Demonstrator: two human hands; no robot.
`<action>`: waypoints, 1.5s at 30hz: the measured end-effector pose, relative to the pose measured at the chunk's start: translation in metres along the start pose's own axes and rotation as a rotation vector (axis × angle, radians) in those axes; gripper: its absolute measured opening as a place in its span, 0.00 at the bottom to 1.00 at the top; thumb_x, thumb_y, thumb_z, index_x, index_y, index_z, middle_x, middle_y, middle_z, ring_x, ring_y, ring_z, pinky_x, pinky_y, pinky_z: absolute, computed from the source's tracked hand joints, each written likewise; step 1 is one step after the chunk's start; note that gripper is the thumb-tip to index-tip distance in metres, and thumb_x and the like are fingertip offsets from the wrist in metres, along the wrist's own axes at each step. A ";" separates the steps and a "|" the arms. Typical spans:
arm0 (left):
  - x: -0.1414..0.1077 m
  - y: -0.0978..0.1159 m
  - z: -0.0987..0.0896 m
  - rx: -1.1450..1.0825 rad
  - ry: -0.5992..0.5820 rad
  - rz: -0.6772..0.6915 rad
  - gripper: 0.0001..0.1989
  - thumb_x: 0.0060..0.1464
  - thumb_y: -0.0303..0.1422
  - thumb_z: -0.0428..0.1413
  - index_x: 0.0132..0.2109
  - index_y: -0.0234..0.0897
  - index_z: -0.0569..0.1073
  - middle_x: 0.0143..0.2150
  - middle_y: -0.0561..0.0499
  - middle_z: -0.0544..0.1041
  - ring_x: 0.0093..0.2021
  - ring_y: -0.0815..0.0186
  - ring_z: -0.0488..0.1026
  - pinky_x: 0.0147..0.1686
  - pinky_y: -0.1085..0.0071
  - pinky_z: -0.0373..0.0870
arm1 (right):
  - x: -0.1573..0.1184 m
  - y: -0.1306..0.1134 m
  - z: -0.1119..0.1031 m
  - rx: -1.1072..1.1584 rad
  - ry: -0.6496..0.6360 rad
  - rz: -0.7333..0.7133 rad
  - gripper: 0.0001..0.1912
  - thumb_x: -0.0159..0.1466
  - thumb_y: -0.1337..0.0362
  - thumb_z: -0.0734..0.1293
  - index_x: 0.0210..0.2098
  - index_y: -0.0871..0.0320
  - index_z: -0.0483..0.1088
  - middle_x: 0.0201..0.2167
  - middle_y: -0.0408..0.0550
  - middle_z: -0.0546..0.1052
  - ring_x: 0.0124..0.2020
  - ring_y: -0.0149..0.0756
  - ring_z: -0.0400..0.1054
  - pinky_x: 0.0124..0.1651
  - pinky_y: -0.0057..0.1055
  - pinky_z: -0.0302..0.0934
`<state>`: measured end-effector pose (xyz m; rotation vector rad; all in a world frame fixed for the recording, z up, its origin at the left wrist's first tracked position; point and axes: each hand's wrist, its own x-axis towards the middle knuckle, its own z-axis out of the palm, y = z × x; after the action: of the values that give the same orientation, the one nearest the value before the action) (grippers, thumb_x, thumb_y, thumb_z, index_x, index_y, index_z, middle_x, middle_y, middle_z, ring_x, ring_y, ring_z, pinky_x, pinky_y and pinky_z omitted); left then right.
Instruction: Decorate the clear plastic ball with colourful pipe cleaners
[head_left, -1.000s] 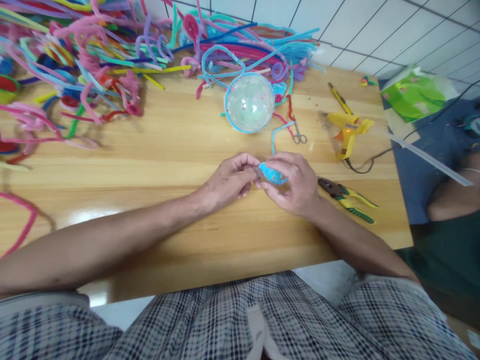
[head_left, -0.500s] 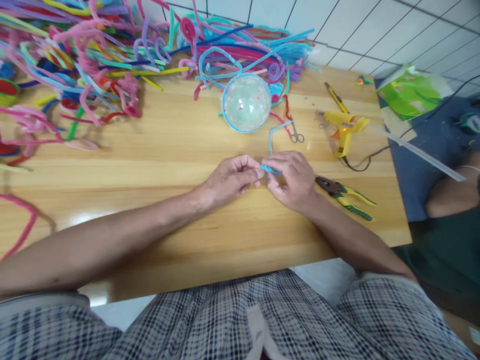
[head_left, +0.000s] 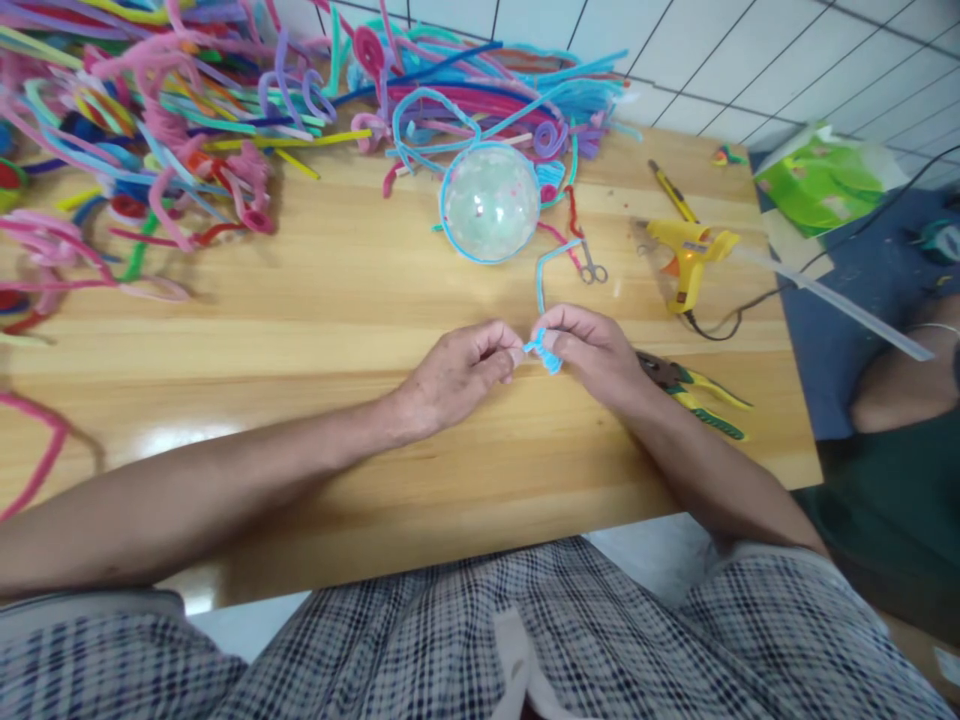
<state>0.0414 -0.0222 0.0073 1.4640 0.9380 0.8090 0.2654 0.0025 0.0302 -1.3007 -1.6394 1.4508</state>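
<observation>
Between my hands is a blue pipe cleaner (head_left: pixel 551 358), bent into a small flat bunch, with a short end sticking out to the left. My right hand (head_left: pixel 589 350) is closed, pinching the bunch between thumb and fingers. The thumb and forefinger of my left hand (head_left: pixel 469 370) pinch the short end. A loose blue length (head_left: pixel 540 280) runs up from behind my right hand toward small scissors (head_left: pixel 594 270). Just beyond my hands stands a clear round bowl-like ball (head_left: pixel 491 205) with a blue rim. Pliers (head_left: pixel 697 395) with yellow-green handles lie beside my right wrist, partly hidden by it.
A yellow glue gun (head_left: pixel 691 262) with its cord and a clear glue stick lies right, below a yellow cutter (head_left: pixel 673 190). Pipe cleaners (head_left: pixel 172 130) heap up at the back and left. A green package (head_left: pixel 821 185) is at the right corner, near another person's arm (head_left: pixel 900 380).
My right hand has turned, so more of the blue bunch shows below its fingertips. My left hand has shifted slightly down and now pinches its short end.
</observation>
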 end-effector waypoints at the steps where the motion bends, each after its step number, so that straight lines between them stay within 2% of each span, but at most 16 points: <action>1: -0.001 -0.001 0.000 0.013 0.003 0.026 0.07 0.69 0.29 0.55 0.39 0.38 0.74 0.30 0.57 0.75 0.30 0.70 0.68 0.36 0.73 0.67 | 0.001 -0.001 -0.001 0.048 -0.016 0.037 0.09 0.63 0.56 0.74 0.34 0.55 0.78 0.25 0.39 0.75 0.26 0.30 0.65 0.30 0.28 0.60; 8: -0.007 -0.003 0.002 0.060 0.074 0.156 0.09 0.71 0.36 0.56 0.42 0.38 0.76 0.33 0.54 0.77 0.33 0.68 0.72 0.36 0.72 0.68 | 0.004 0.002 -0.003 0.149 -0.038 0.089 0.09 0.61 0.56 0.76 0.35 0.55 0.78 0.27 0.40 0.75 0.27 0.29 0.65 0.30 0.27 0.59; 12: -0.006 -0.003 0.004 0.036 0.100 0.107 0.09 0.68 0.39 0.59 0.45 0.38 0.77 0.32 0.55 0.76 0.31 0.69 0.70 0.34 0.72 0.67 | 0.004 0.000 -0.005 0.076 -0.057 0.065 0.10 0.64 0.56 0.75 0.36 0.55 0.77 0.26 0.38 0.73 0.26 0.28 0.62 0.29 0.27 0.58; 14: -0.003 -0.002 0.004 -0.003 0.092 0.067 0.11 0.67 0.41 0.61 0.45 0.37 0.78 0.30 0.55 0.75 0.29 0.69 0.68 0.31 0.72 0.64 | 0.002 0.001 -0.004 0.053 -0.093 0.022 0.11 0.67 0.54 0.74 0.40 0.54 0.76 0.27 0.38 0.73 0.26 0.29 0.63 0.29 0.27 0.58; 17: 0.001 0.000 0.002 -0.051 0.076 0.009 0.10 0.66 0.40 0.61 0.39 0.37 0.77 0.27 0.55 0.75 0.27 0.70 0.66 0.30 0.72 0.63 | -0.002 0.009 0.000 -0.041 -0.079 -0.133 0.16 0.70 0.51 0.75 0.49 0.52 0.73 0.37 0.42 0.78 0.34 0.34 0.72 0.36 0.31 0.68; 20: 0.003 0.002 0.001 -0.133 0.108 -0.049 0.10 0.66 0.38 0.60 0.37 0.38 0.75 0.26 0.56 0.75 0.25 0.71 0.66 0.29 0.72 0.64 | -0.005 0.021 0.005 -0.350 0.070 -0.409 0.22 0.66 0.56 0.78 0.56 0.51 0.72 0.50 0.49 0.82 0.49 0.43 0.79 0.52 0.41 0.74; 23: 0.002 0.004 0.002 -0.163 0.122 -0.054 0.09 0.64 0.38 0.61 0.37 0.38 0.75 0.26 0.56 0.76 0.25 0.71 0.67 0.29 0.72 0.64 | -0.005 0.031 0.006 -0.644 0.167 -0.627 0.18 0.67 0.63 0.75 0.55 0.50 0.74 0.49 0.51 0.85 0.51 0.48 0.81 0.55 0.45 0.74; 25: 0.000 0.004 0.004 -0.145 0.113 -0.040 0.08 0.65 0.37 0.61 0.38 0.38 0.76 0.27 0.55 0.77 0.26 0.70 0.68 0.29 0.72 0.65 | -0.004 0.032 0.006 -0.732 0.213 -0.681 0.13 0.68 0.65 0.72 0.53 0.50 0.76 0.46 0.50 0.86 0.48 0.47 0.81 0.53 0.45 0.74; 28: -0.003 0.001 0.005 -0.144 0.107 -0.006 0.08 0.66 0.37 0.61 0.41 0.38 0.76 0.28 0.55 0.78 0.27 0.70 0.69 0.30 0.73 0.65 | -0.004 0.025 0.006 -0.673 0.253 -0.625 0.07 0.70 0.63 0.71 0.47 0.49 0.79 0.44 0.50 0.87 0.47 0.47 0.81 0.54 0.46 0.75; 30: -0.003 0.000 0.006 -0.144 0.097 0.004 0.07 0.67 0.37 0.61 0.42 0.38 0.75 0.28 0.55 0.78 0.28 0.70 0.70 0.31 0.73 0.65 | -0.004 0.017 0.006 -0.489 0.259 -0.480 0.04 0.70 0.59 0.72 0.42 0.49 0.80 0.40 0.47 0.86 0.44 0.44 0.80 0.51 0.43 0.74; 34: -0.003 -0.002 0.005 -0.103 0.081 -0.004 0.07 0.67 0.35 0.60 0.41 0.38 0.75 0.29 0.54 0.79 0.29 0.70 0.70 0.31 0.74 0.66 | 0.000 0.004 0.005 0.156 0.130 -0.015 0.16 0.64 0.49 0.79 0.33 0.52 0.76 0.28 0.41 0.77 0.30 0.35 0.70 0.37 0.34 0.69; 36: -0.002 0.000 0.004 -0.116 0.061 -0.018 0.09 0.67 0.38 0.61 0.41 0.37 0.76 0.31 0.53 0.81 0.29 0.70 0.71 0.31 0.74 0.66 | 0.004 0.003 0.006 0.380 0.055 0.108 0.21 0.57 0.47 0.84 0.31 0.53 0.75 0.26 0.39 0.75 0.28 0.32 0.68 0.34 0.32 0.67; 38: -0.001 0.003 0.002 -0.188 0.032 -0.026 0.13 0.67 0.43 0.63 0.42 0.37 0.77 0.35 0.51 0.83 0.30 0.70 0.71 0.31 0.74 0.67 | 0.005 0.004 0.008 0.447 0.034 0.123 0.24 0.53 0.47 0.87 0.32 0.53 0.77 0.27 0.39 0.75 0.28 0.31 0.67 0.34 0.31 0.66; 41: 0.003 0.006 -0.001 -0.323 -0.006 -0.049 0.19 0.65 0.49 0.66 0.41 0.36 0.77 0.36 0.49 0.84 0.29 0.71 0.71 0.30 0.73 0.69 | 0.004 0.011 0.012 0.391 0.036 0.059 0.26 0.54 0.43 0.87 0.38 0.53 0.79 0.29 0.39 0.77 0.29 0.31 0.68 0.35 0.31 0.66; 43: 0.006 0.007 -0.002 -0.376 -0.008 -0.085 0.18 0.62 0.47 0.70 0.38 0.36 0.76 0.33 0.50 0.82 0.28 0.71 0.71 0.30 0.73 0.70 | 0.001 0.017 0.014 0.288 0.059 -0.017 0.28 0.58 0.40 0.84 0.46 0.51 0.79 0.34 0.40 0.80 0.32 0.32 0.71 0.37 0.32 0.69; 45: 0.008 0.007 -0.003 -0.429 0.012 -0.121 0.16 0.60 0.43 0.71 0.37 0.37 0.76 0.30 0.52 0.81 0.26 0.71 0.71 0.28 0.73 0.69 | -0.001 0.023 0.013 0.092 0.149 -0.166 0.26 0.65 0.40 0.80 0.53 0.49 0.78 0.41 0.43 0.82 0.39 0.37 0.76 0.45 0.37 0.74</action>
<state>0.0428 -0.0141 0.0147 1.0226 0.7934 0.8679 0.2607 -0.0050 0.0058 -1.1635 -1.5270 1.2835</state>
